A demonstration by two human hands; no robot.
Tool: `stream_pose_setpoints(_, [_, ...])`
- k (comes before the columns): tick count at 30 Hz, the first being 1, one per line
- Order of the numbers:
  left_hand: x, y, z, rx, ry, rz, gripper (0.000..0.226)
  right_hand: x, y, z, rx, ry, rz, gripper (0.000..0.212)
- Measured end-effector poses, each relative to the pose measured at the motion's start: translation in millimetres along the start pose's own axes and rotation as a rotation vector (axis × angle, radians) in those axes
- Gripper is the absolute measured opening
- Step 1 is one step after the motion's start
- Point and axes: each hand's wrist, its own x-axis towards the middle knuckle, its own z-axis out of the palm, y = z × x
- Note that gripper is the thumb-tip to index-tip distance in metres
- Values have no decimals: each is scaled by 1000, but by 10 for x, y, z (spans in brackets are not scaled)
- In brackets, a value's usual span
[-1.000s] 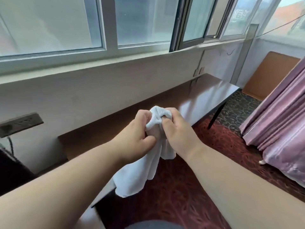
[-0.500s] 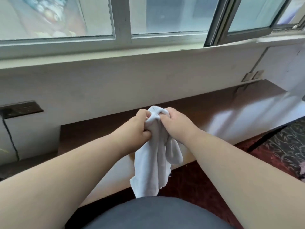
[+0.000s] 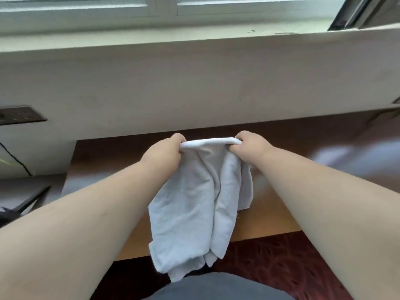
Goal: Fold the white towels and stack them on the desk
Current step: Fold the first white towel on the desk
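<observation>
While both fists, left hand [image 3: 165,151] and right hand [image 3: 249,146], grip its top edge, towel [image 3: 194,204] hangs over desk [image 3: 303,144]; socket [image 3: 19,114] on wall at left.

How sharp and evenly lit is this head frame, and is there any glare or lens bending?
Head view: soft daylight; the crumpled white cloth towel and both hands are fairly sharp; pale glare smears the dark brown wooden desk at right; the white window sill bows from wide-angle distortion; edges look soft.
</observation>
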Motion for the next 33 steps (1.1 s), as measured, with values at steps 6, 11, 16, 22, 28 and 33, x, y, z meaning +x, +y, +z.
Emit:
stream_pose_setpoints(6, [750, -500, 277, 19, -123, -54, 17, 441, 393, 320, 287, -160, 165, 58])
stream_pose_setpoints(11, [782, -1019, 588, -22, -305, -298, 46, 442, 1020, 726, 373, -316, 363, 65])
stream_pose_setpoints(16, [725, -1239, 727, -127, -485, -516, 61, 459, 1260, 910, 440, -403, 475, 53])
stream_pose_setpoints(22, [571, -1420, 492, -362, -825, -399, 38, 691, 1277, 820, 680, -315, 510, 38])
stream_pose_setpoints(28, [700, -1485, 414, 219, -688, -321, 36, 974, 1443, 526, 407, -169, 452, 32])
stream_pose_setpoints(33, [1132, -1336, 364, 469, -475, -481, 78, 1276, 1553, 51, 39, -19, 302, 40])
